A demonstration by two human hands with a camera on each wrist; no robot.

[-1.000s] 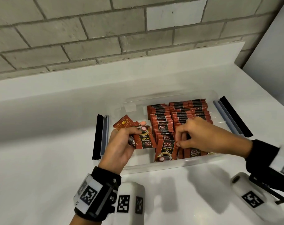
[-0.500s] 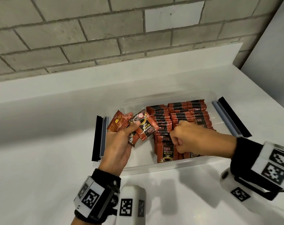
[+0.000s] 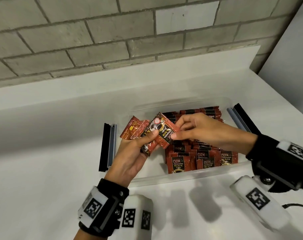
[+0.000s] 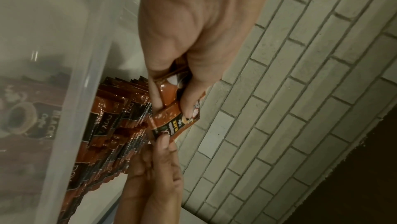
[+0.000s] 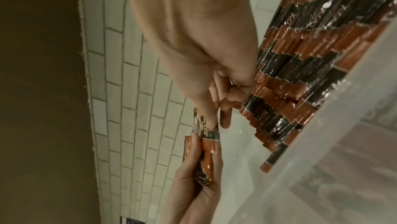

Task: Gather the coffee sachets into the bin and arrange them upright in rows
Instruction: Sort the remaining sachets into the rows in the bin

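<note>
- My left hand (image 3: 130, 151) grips a fan of loose sachets (image 3: 157, 134); my right hand (image 3: 199, 130) pinches the top one.
- Next, I judge: stand it in the rows (image 3: 199, 156) just below my right hand, in the bin (image 3: 181, 177).

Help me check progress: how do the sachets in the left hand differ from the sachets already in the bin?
The sachets in the left hand are fanned and tilted above the bin, gripped by the left hand; the sachets in the bin stand upright, packed in rows. The held ones are few, and the right hand pinches the top one; the binned ones are many and untouched. Both show the same red-and-black wrapper.
</note>
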